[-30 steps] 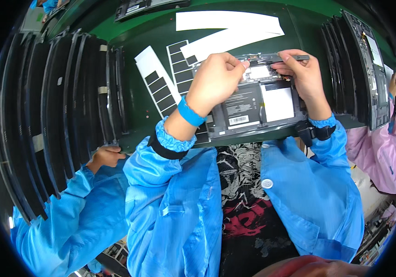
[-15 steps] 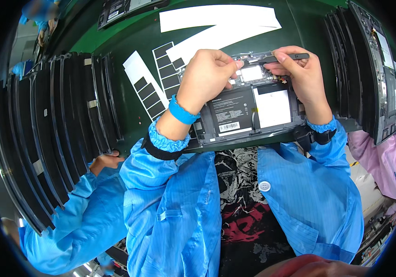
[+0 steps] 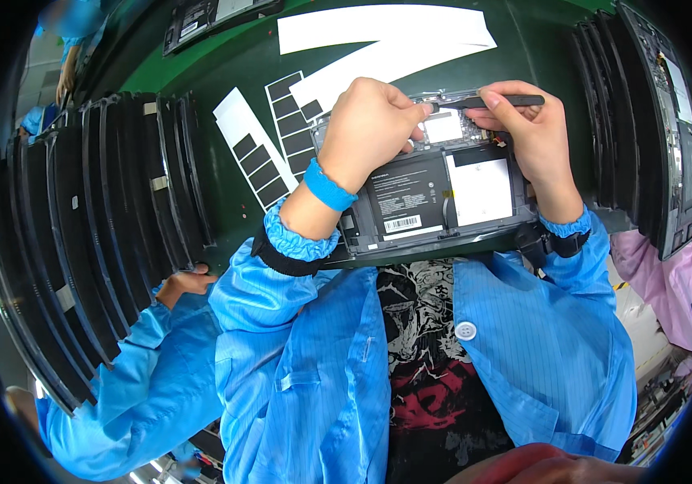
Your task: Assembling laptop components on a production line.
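Note:
An opened flat electronic device (image 3: 362, 240), like a tablet or thin laptop, lies before me. Its black battery (image 3: 406, 181) has a pale label, with a white panel (image 3: 481, 192) beside it and a circuit board (image 3: 463, 129) along the far edge. My right hand (image 3: 527, 121) grips black tweezers (image 3: 515, 101) whose tips point left over the board. Close by those tips, my left hand (image 3: 374, 121) has its thumb and forefinger pinched together above the board's left part. Whatever sits between them is too small or hidden to make out.
White sheets (image 3: 386, 28) and strips with black rectangular pads (image 3: 289, 113) lie beyond the device. Dark panels (image 3: 80, 218) stand in a row at left, more device housings (image 3: 660, 137) at right. Another person's hand (image 3: 189, 282) is near the left row; a pink sleeve (image 3: 660, 282) shows at right.
My left hand has shifted slightly right, its wrist turning, and the pinched fingers are nearer the tweezer tips. The tweezers have moved a little right and stay in my right hand.

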Motion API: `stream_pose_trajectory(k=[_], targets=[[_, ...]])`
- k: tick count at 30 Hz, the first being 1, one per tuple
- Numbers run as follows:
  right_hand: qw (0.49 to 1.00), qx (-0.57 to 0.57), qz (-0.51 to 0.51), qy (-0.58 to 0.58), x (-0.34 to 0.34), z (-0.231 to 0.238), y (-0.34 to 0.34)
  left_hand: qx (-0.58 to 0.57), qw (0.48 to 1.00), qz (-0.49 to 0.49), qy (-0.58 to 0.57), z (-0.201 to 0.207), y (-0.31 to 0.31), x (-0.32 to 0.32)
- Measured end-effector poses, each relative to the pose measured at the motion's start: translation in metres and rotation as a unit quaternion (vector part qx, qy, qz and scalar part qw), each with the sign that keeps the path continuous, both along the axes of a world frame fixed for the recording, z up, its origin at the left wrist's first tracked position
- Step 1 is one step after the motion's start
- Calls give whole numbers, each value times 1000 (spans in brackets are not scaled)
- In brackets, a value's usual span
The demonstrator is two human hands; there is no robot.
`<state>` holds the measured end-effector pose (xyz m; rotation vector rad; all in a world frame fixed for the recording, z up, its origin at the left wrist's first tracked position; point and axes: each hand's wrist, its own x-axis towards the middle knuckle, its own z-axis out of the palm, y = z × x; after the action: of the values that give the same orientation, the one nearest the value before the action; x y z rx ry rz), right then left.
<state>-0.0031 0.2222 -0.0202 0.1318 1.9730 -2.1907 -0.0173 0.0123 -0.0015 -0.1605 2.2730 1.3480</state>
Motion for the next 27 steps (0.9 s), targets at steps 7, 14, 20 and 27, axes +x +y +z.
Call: stream_pose_trajectory(k=[7, 14, 20, 27], targets=[[1000, 22, 3, -3, 4, -1, 0, -26, 1000, -6, 15, 1, 5, -1], [1000, 22, 0, 3, 6, 0, -1, -48, 999, -10, -19, 7, 7, -8], [998, 30, -21, 57, 13, -7, -5, -130, 990, -59, -6, 9, 3, -15], [992, 2, -73, 108, 5, -11, 1, -182, 976, -88, 75, 6, -1, 3]])
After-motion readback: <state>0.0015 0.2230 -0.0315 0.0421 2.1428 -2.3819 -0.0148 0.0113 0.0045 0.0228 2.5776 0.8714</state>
